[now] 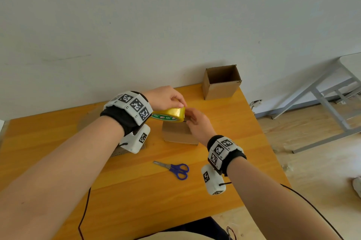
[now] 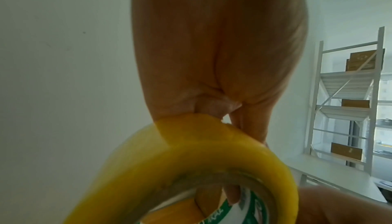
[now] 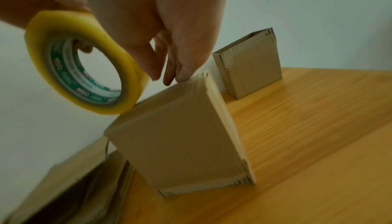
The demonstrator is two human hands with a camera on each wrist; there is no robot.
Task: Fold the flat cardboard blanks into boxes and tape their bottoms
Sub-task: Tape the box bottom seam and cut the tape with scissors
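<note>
The folded box (image 1: 179,132) stood on the wooden surface (image 1: 58,142), its closed bottom turned upward. The tape roll (image 1: 170,114) was held just above that bottom by the left hand (image 1: 164,99), fingers curled over the rim and through the core. The right hand (image 1: 197,124) rested with straight fingertips (image 3: 180,75) on the box's top edge beside the roll. A finished open box (image 1: 221,81) stood well apart near the wall, and scissors (image 1: 173,168) lay nearer the person. The cardboard was judged light and easily dented, so steadying at an edge seemed wise; the tape, likely sticky and thin, would best be taken by its free end.
</note>
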